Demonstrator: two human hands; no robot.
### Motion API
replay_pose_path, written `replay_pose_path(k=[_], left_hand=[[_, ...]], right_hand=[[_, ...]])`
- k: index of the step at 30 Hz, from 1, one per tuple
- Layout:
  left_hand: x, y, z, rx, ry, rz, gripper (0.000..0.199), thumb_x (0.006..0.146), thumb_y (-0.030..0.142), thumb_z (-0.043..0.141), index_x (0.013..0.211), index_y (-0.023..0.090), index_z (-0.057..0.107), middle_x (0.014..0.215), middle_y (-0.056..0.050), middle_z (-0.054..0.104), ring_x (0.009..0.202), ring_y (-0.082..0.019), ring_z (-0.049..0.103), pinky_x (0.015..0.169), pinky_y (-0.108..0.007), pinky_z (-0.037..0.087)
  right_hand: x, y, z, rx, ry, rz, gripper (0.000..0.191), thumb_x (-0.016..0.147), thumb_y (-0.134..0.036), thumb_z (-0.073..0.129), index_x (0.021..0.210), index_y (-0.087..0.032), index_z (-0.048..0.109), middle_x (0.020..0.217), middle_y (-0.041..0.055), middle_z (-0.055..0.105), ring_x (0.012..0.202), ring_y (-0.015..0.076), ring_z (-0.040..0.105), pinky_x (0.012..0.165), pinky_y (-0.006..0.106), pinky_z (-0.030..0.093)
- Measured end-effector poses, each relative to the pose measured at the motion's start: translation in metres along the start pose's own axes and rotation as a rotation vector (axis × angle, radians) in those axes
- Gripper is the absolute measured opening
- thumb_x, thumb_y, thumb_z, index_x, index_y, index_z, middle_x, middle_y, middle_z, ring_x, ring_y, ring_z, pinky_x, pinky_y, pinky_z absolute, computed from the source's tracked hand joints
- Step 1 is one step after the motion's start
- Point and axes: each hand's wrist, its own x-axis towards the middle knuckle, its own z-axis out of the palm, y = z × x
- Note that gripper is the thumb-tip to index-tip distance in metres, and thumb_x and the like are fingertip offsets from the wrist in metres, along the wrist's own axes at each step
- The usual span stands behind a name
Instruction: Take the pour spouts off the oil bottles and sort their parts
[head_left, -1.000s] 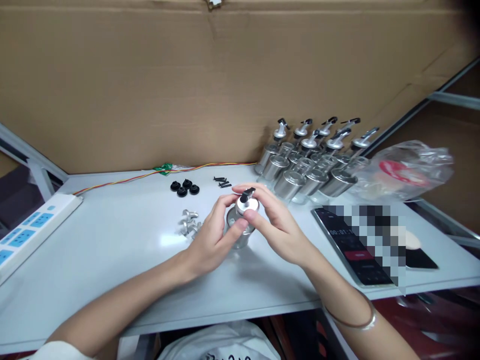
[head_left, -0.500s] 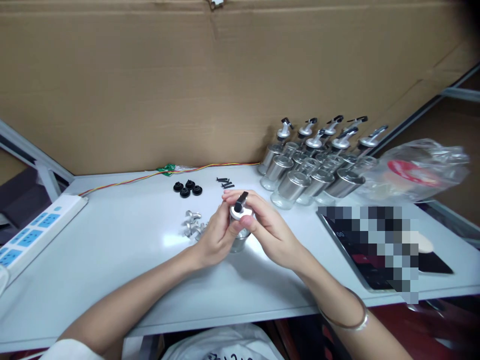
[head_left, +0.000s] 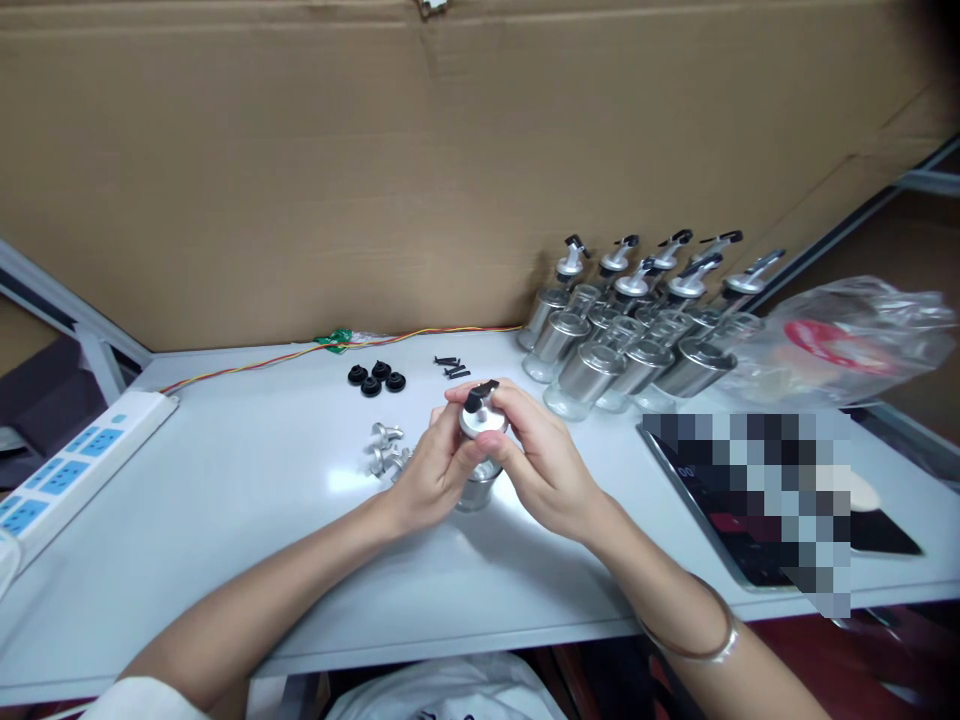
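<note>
An oil bottle [head_left: 476, 494] of glass and brushed metal stands in front of me, topped by a silver pour spout [head_left: 477, 421] with a black flap [head_left: 481, 394]. From the left, my left hand [head_left: 433, 472] is closed round the spout and neck. My right hand [head_left: 546, 462] wraps the same part from the other side, its thumb pressed on the front of the silver cap. Fingers behind the bottle are hidden. Beside my left hand lie several silver spout pieces [head_left: 386, 450], partly covered by it. Farther back are several black stoppers [head_left: 371, 386] and small black flaps [head_left: 451, 366].
Several similar bottles [head_left: 592, 372], some topped with spouts, crowd the back right. A clear plastic bag [head_left: 862, 335] lies beyond them, and a dark tablet-like device [head_left: 705, 500], partly pixelated, sits in front. A power strip [head_left: 82, 460] runs along the left; cardboard [head_left: 337, 180] stands behind.
The black flap on the spout now leans over to the right, where it pointed more upright before. Both hands keep nearly the same place on the bottle.
</note>
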Motion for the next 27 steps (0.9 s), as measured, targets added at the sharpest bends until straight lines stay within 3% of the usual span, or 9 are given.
replay_pose_path(k=[6, 15, 19, 23, 27], left_hand=[[-0.001, -0.003, 0.0, -0.057, -0.015, 0.001, 0.061, 0.089, 0.067, 0.027, 0.122, 0.019, 0.048, 0.107, -0.008, 0.058, 0.094, -0.022, 0.051, 0.088, -0.036, 0.039], [-0.004, -0.01, -0.001, -0.093, -0.039, -0.05, 0.071, 0.086, 0.071, 0.029, 0.135, 0.021, 0.038, 0.114, -0.01, 0.056, 0.099, -0.023, 0.05, 0.093, -0.039, 0.039], [-0.003, -0.011, -0.001, -0.12, -0.044, -0.023, 0.068, 0.087, 0.069, 0.031, 0.135, 0.022, 0.037, 0.119, -0.01, 0.054, 0.107, -0.025, 0.049, 0.097, -0.04, 0.038], [-0.002, -0.009, -0.002, -0.127, -0.059, -0.015, 0.063, 0.086, 0.07, 0.032, 0.121, 0.02, 0.048, 0.111, -0.011, 0.057, 0.097, -0.023, 0.053, 0.087, -0.037, 0.043], [-0.001, -0.009, -0.003, -0.231, -0.106, -0.014, 0.056, 0.088, 0.066, 0.035, 0.117, 0.02, 0.046, 0.104, -0.009, 0.059, 0.088, -0.021, 0.056, 0.079, -0.034, 0.044]], right_hand=[[-0.001, 0.0, 0.006, 0.054, 0.054, 0.076, 0.032, 0.094, -0.048, 0.038, 0.094, -0.021, 0.055, 0.086, 0.0069, 0.06, 0.079, 0.0189, 0.058, 0.077, 0.033, 0.049], [-0.007, 0.002, 0.016, 0.29, 0.162, 0.183, 0.034, 0.092, -0.052, 0.041, 0.099, -0.021, 0.054, 0.105, 0.0083, 0.066, 0.083, 0.0175, 0.062, 0.074, 0.031, 0.051], [-0.005, -0.001, 0.017, 0.397, 0.193, 0.22, 0.035, 0.091, -0.052, 0.045, 0.101, -0.022, 0.058, 0.108, 0.0069, 0.067, 0.092, 0.0175, 0.063, 0.081, 0.032, 0.052], [0.003, -0.001, 0.016, 0.564, 0.285, 0.378, 0.05, 0.088, -0.062, 0.042, 0.103, -0.019, 0.062, 0.098, 0.0087, 0.07, 0.088, 0.0183, 0.065, 0.072, 0.03, 0.054], [0.008, 0.003, 0.015, 0.664, 0.307, 0.499, 0.058, 0.087, -0.065, 0.04, 0.105, -0.015, 0.062, 0.096, 0.0111, 0.07, 0.085, 0.0183, 0.066, 0.062, 0.027, 0.053]])
